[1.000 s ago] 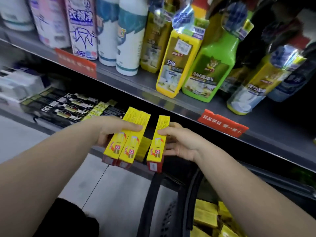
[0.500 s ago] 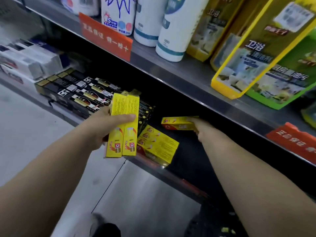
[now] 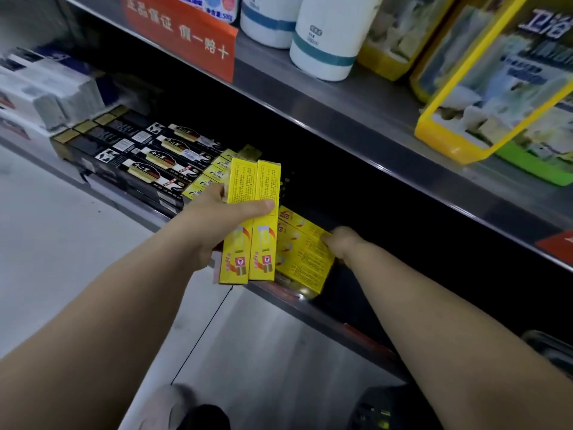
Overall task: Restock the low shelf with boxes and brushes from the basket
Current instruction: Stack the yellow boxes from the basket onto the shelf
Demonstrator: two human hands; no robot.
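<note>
My left hand (image 3: 217,225) grips two long yellow boxes (image 3: 251,225) side by side, upright, just in front of the low shelf (image 3: 325,311). To their right, several more yellow boxes (image 3: 302,256) lie stacked flat on the low shelf near its front edge. My right hand (image 3: 342,245) reaches into the dark shelf and holds the right end of the top box of that stack, fingers curled at its edge. Only a dark rim of the basket (image 3: 548,346) shows at the lower right.
Black and gold boxes (image 3: 155,159) lie in rows on the low shelf to the left, with white packs (image 3: 46,91) beyond. The shelf above (image 3: 341,103) carries white bottles and yellow and green refill pouches, with an orange tag (image 3: 183,35) on its edge. Grey floor lies below.
My right hand brought its single yellow box down from deeper in the shelf onto the flat stack. My left hand kept its two boxes and stayed roughly in place. The view moved closer.
</note>
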